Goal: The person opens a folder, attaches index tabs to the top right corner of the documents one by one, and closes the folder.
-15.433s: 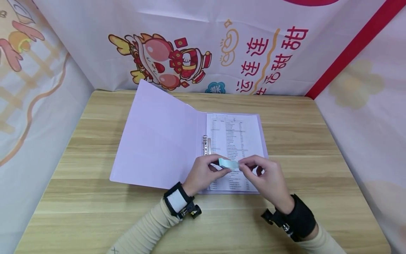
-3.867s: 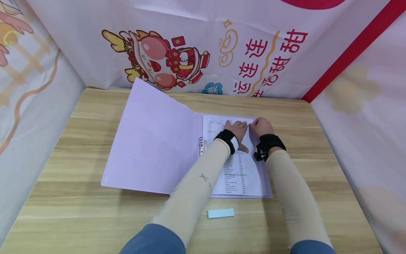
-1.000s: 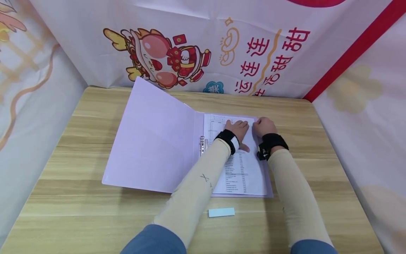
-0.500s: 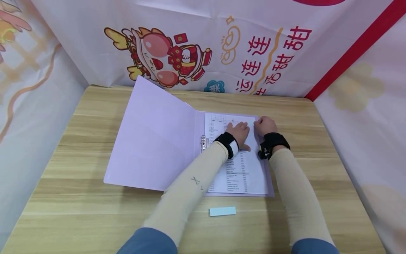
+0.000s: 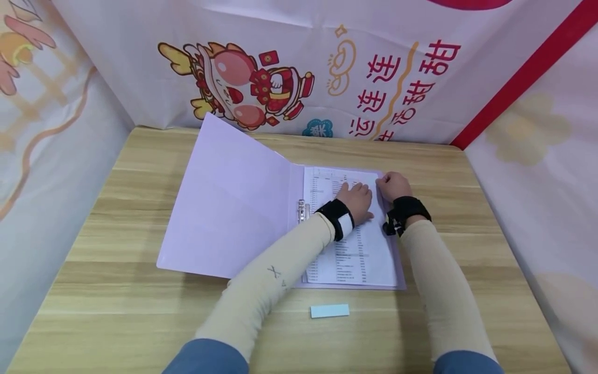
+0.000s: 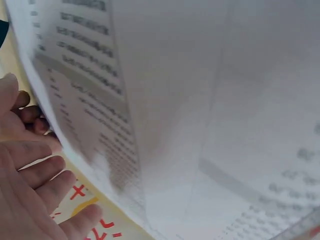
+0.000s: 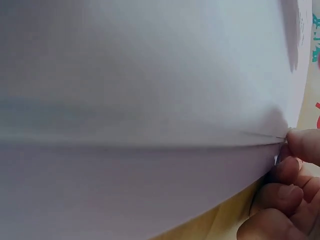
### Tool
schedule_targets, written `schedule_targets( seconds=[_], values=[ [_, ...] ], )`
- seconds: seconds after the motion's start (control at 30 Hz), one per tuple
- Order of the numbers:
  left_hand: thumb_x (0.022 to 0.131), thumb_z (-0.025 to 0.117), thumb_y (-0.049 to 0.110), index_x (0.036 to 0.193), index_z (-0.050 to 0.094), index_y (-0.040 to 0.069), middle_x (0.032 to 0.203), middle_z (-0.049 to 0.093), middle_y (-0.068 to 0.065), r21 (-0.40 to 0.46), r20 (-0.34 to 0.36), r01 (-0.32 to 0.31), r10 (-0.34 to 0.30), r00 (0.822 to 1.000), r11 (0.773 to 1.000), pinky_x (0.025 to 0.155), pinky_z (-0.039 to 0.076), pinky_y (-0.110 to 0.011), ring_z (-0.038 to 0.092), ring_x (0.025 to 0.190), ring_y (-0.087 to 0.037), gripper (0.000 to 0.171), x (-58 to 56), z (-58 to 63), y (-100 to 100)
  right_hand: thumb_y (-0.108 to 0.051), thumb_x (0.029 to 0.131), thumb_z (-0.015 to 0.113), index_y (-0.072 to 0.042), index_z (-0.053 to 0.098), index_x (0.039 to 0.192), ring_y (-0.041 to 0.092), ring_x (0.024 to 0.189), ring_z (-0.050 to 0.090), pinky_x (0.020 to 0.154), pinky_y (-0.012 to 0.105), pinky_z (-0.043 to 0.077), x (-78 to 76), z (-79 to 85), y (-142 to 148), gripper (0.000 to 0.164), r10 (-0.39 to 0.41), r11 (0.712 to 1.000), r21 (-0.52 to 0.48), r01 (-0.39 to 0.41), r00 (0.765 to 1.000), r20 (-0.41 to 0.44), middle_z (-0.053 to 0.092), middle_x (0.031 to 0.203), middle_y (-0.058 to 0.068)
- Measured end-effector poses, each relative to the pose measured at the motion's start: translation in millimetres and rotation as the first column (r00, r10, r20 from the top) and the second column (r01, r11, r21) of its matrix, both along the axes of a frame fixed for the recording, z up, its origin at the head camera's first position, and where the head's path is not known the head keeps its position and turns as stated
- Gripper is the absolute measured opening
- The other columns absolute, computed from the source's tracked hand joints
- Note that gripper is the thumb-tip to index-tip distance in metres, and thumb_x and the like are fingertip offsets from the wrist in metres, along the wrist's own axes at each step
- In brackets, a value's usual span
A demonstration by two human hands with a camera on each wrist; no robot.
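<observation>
A lilac ring binder [image 5: 229,202] lies open on the wooden table, its left cover raised at a slant. Printed sheets of paper [image 5: 380,249] rest on its right side, beside the metal clip [image 5: 301,210]. My left hand [image 5: 357,202] rests palm down on the upper part of the top sheet, fingers extended. At the upper right corner, my right hand [image 5: 394,186] pinches the edge of the paper with thumb and forefinger. In the right wrist view, a small bluish bit [image 7: 277,159] shows between the fingers; its kind is unclear.
A narrow light-blue pad [image 5: 329,310], seemingly of sticky notes, lies in front of the binder. Behind the table [image 5: 93,291] hangs a printed cloth [image 5: 280,31], with more cloth at both sides. The raised cover stands left of my left forearm.
Earlier both hands held the light-blue pad over the papers; now it lies on the table. In the last half second my left hand shifted slightly toward my right hand, which stays at the corner.
</observation>
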State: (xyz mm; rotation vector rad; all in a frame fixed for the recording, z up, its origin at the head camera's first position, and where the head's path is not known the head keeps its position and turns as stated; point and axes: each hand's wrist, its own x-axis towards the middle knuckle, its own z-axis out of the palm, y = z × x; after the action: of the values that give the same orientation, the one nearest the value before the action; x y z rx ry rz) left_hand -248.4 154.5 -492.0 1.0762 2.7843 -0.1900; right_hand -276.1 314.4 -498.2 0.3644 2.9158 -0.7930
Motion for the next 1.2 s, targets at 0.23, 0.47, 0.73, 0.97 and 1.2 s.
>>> schedule_targets(
  seconds=[0.23, 0.47, 0.73, 0.97, 1.2],
  values=[
    [0.100, 0.052, 0.060, 0.154, 0.044, 0.011, 0.153, 0.048, -0.005, 0.040, 0.013, -0.003, 0.003, 1.000, 0.999, 0.108, 0.043, -0.044, 0.045, 0.139, -0.020, 0.073, 14.2, 12.6, -14, -0.034, 0.105, 0.049, 0.003, 0.061, 0.109, 0.031, 0.091, 0.055, 0.072, 0.034, 0.043, 8.1, 4.2, 6, 0.039, -0.023, 0.994, -0.102, 0.025, 1.000, 0.019, 0.058, 0.101, 0.017],
    [0.097, 0.055, 0.064, 0.156, 0.041, 0.010, 0.159, 0.041, -0.009, 0.126, 0.111, -0.052, 0.038, 0.993, 0.991, 0.110, 0.043, -0.046, 0.042, 0.143, -0.023, 0.081, 40.0, 19.2, -33, -0.044, 0.107, 0.045, 0.003, 0.059, 0.108, 0.030, 0.089, 0.051, 0.070, 0.035, 0.041, 26.8, 18.2, 14, 0.050, 0.025, 0.980, -0.198, -0.023, 1.000, 0.006, 0.055, 0.100, 0.016],
    [0.093, 0.055, 0.069, 0.156, 0.040, 0.009, 0.161, 0.038, -0.010, 0.129, 0.121, -0.085, 0.070, 0.990, 0.988, 0.109, 0.043, -0.052, 0.040, 0.144, -0.027, 0.089, 75.4, 30.7, -45, -0.046, 0.107, 0.046, 0.006, 0.060, 0.118, 0.027, 0.092, 0.055, 0.074, 0.030, 0.046, 66.5, 39.6, 9, 0.055, 0.119, 0.932, -0.354, -0.081, 0.989, 0.087, 0.059, 0.100, 0.014],
    [0.092, 0.056, 0.070, 0.158, 0.036, 0.007, 0.165, 0.029, -0.013, 0.170, 0.166, -0.092, 0.063, 0.984, 0.981, 0.113, 0.035, -0.058, 0.033, 0.149, -0.030, 0.094, 112.2, 26.2, -56, -0.042, 0.108, 0.046, 0.008, 0.059, 0.107, 0.019, 0.071, 0.054, 0.059, 0.028, 0.045, 105.5, 44.6, 9, 0.052, 0.214, 0.892, -0.430, -0.139, 0.968, 0.131, 0.057, 0.083, 0.009],
    [0.088, 0.056, 0.076, 0.156, 0.039, 0.006, 0.162, 0.035, -0.014, 0.142, 0.138, -0.106, 0.086, 0.987, 0.984, 0.106, 0.045, -0.046, 0.038, 0.146, -0.028, 0.099, 124.3, 17.3, -51, -0.034, 0.111, 0.042, 0.005, 0.057, 0.087, 0.018, 0.061, 0.049, 0.052, 0.027, 0.039, 139.0, 34.2, 14, 0.048, 0.285, 0.874, -0.452, -0.179, 0.942, 0.177, 0.053, 0.072, 0.007]
  ],
)
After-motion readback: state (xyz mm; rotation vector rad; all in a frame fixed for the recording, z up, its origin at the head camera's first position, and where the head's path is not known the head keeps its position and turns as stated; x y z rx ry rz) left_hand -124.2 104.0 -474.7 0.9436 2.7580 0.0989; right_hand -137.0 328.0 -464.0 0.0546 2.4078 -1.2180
